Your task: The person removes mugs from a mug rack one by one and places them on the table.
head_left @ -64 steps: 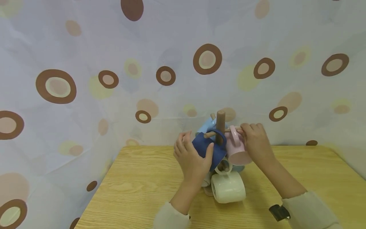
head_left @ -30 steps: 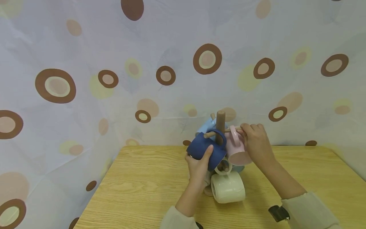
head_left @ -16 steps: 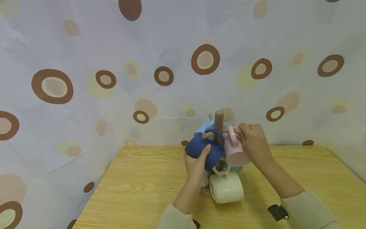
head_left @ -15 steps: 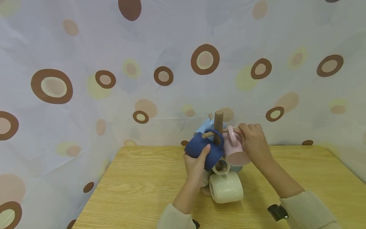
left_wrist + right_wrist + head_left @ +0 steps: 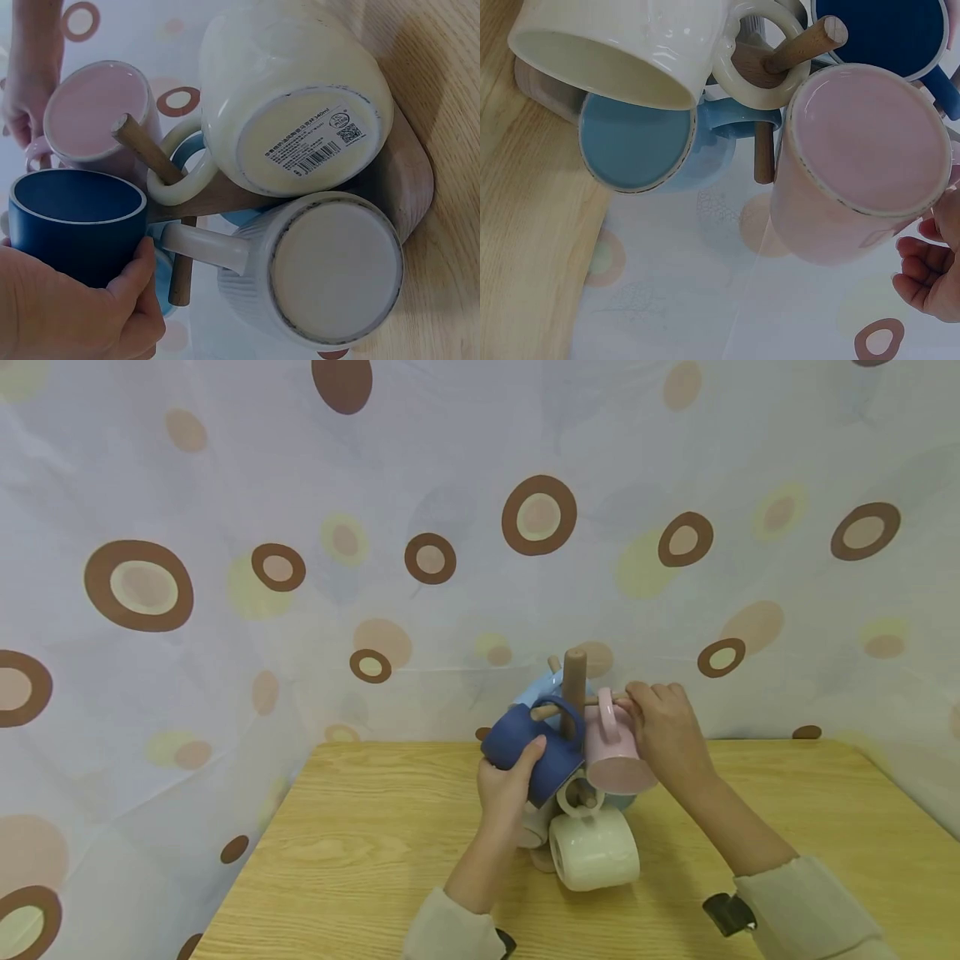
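Note:
In the head view my left hand (image 5: 498, 789) grips the body of a dark blue mug (image 5: 555, 768), thumb on the near side. The mug's handle hangs round an upper peg (image 5: 543, 712) of a wooden mug tree (image 5: 575, 672). My right hand (image 5: 672, 727) pinches the end of the right-hand peg, just outside the handle of a pink mug (image 5: 618, 752) hanging there. In the right wrist view, curled fingers (image 5: 924, 274) show beside that pink mug. Below hangs a cream mug (image 5: 596, 852), its handle on a lower peg.
A whitish ribbed mug (image 5: 337, 274) hangs low, beside the cream one. A light blue mug (image 5: 536, 689) hangs behind the post, and a blue-green mug (image 5: 637, 142) hangs low at the back right. The tree stands on a wooden table (image 5: 375, 843) before a patterned backdrop (image 5: 450, 460).
My left hand, at first spread beside the dark blue mug, has closed round its body. The mug has since shifted slightly left and its handle has tilted. My right hand has stayed at the peg.

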### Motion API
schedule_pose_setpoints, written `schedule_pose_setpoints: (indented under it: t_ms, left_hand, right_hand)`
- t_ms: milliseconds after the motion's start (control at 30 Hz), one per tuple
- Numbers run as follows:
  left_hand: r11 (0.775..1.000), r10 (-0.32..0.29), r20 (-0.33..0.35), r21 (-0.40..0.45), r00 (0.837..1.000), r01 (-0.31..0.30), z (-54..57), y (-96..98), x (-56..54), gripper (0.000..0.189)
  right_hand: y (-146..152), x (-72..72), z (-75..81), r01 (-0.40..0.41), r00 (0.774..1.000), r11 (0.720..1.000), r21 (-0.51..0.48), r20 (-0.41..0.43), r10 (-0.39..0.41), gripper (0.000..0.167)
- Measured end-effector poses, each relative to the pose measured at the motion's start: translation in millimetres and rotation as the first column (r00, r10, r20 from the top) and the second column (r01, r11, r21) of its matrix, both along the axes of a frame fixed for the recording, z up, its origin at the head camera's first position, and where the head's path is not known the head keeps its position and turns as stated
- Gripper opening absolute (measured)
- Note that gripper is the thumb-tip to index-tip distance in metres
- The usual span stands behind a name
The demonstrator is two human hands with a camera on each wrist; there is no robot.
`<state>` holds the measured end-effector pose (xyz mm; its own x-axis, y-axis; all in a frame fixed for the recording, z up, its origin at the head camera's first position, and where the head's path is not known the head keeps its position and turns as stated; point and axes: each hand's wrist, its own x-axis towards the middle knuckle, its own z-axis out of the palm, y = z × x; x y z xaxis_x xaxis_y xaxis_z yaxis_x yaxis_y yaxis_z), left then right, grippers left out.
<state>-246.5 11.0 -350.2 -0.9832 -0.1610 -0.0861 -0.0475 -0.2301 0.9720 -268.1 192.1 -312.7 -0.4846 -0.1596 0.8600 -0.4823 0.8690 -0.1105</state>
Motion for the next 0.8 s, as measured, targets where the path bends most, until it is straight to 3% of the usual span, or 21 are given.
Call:
schedule_pose_setpoints:
  t_ms: [333, 800]
  left_hand:
    - [0.998, -0.064, 0.022, 0.012, 0.998, 0.064, 1.2, -10.2, 4.9, 0.082]
    - [0.99, -0.136, -0.03, 0.02, 0.99, 0.137, -1.4, -24.0, 6.6, 0.074]
  right_hand:
    - [-1, 1.5, 1.0, 0.006, 1.0, 1.0, 0.002, 0.008, -0.006, 0.012]
    - [-1, 3.1, 1.9, 0.004, 1.0, 1.0, 0.017, 0.006, -0.005, 0.011]
